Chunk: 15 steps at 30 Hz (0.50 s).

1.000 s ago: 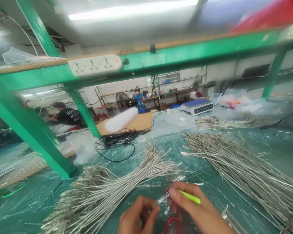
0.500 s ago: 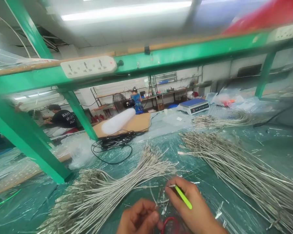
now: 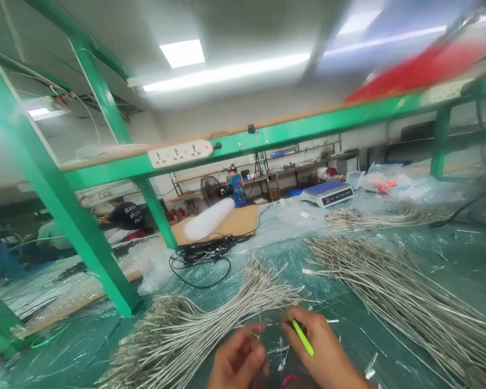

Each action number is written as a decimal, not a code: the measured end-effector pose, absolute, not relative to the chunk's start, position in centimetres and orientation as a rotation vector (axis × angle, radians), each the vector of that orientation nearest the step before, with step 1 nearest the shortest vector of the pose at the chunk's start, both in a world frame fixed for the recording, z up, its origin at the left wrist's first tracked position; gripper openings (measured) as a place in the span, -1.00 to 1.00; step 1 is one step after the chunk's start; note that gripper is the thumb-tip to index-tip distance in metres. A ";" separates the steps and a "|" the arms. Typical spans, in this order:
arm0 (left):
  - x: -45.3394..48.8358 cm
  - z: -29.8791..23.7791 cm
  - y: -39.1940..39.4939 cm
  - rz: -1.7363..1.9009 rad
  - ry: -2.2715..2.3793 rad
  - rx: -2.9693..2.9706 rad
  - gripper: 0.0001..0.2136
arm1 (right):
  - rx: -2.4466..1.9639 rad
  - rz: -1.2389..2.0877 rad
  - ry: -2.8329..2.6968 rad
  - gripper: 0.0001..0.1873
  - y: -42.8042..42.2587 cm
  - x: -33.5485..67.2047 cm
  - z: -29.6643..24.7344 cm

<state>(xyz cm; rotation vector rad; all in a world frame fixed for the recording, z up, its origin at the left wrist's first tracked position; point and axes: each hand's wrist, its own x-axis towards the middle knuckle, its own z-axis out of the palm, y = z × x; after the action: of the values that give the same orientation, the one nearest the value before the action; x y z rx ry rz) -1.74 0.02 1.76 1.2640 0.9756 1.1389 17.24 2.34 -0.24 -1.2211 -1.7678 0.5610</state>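
Low in the head view, my left hand (image 3: 241,356) is closed, its thumb and fingers pinching a thin silvery cable (image 3: 260,320). Close by on the right, my right hand (image 3: 322,346) is closed round a slim tool with a yellow-green handle (image 3: 303,337); its working tip is hidden or too blurred to make out. Left of the hands lies a large bundle of silvery cables (image 3: 202,324). Another big cable bundle (image 3: 389,286) spreads out on the right. Below and between my hands, a red curved handle (image 3: 291,381) shows at the bottom edge.
Shiny clear scraps (image 3: 281,351) lie on the green plastic-covered table (image 3: 413,254). Behind are black coiled cable (image 3: 204,251), a white foam roll (image 3: 208,219), a scale (image 3: 328,193) and a green frame (image 3: 109,259). Two people work further off.
The view has tilted up, so the table and frame sit lower and further right. My hands stay close together, still holding the cable and the tool; less of the red handle shows.
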 end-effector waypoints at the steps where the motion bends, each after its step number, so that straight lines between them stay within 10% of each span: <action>1: -1.6 1.8 0.2 1.140 0.991 1.274 -0.67 | -1.206 0.551 -1.794 -0.81 2.2 17.0 -0.3; 7: -1.0 2.3 1.3 1.058 1.098 1.258 -0.35 | -1.246 0.500 -1.874 -0.88 2.6 16.5 -1.7; 15: -4.7 10.7 0.5 1.103 1.466 1.534 -0.50 | -1.357 0.542 -1.877 -0.82 3.9 17.0 -2.9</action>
<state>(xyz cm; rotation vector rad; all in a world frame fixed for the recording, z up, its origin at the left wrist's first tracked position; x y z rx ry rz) -4.68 0.48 10.68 1.5340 1.4664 1.1032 16.97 3.94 -2.92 -1.3568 -1.8765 0.5424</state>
